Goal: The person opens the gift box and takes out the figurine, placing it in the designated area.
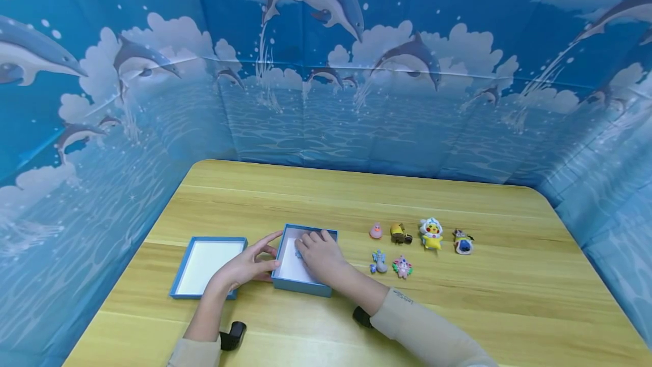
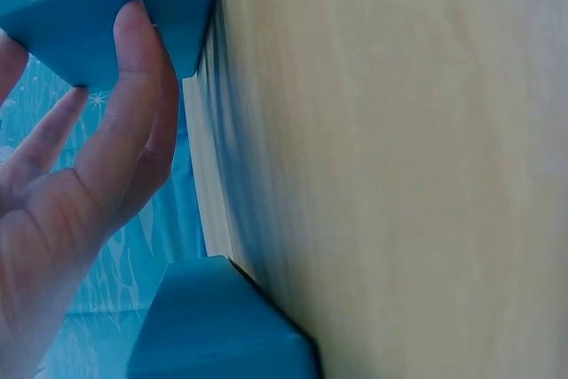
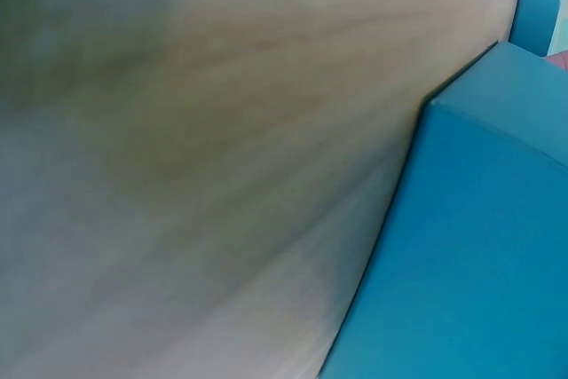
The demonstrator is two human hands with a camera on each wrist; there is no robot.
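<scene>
An open blue box [image 1: 302,286] with a white inside stands on the table. My left hand [image 1: 248,265] is at its left side, fingertips and thumb spread against the outer wall and rim. In the left wrist view, the slightly bent fingers [image 2: 133,86] touch the blue wall from outside. My right hand [image 1: 321,255] reaches down into the box from the right. A small light-blue item [image 1: 298,254] shows beside its fingers inside the box; whether they grip anything is hidden. The right wrist view shows the box's outer wall [image 3: 479,237], not the right hand.
The blue-rimmed lid [image 1: 211,268], white side up, lies left of the box. To the right are a pink duck [image 1: 376,231], a yellow-brown figure [image 1: 398,234], a yellow figure in white [image 1: 431,235], a purple-and-blue figure [image 1: 463,242], a blue-grey figure [image 1: 380,262] and a pink figure [image 1: 402,267].
</scene>
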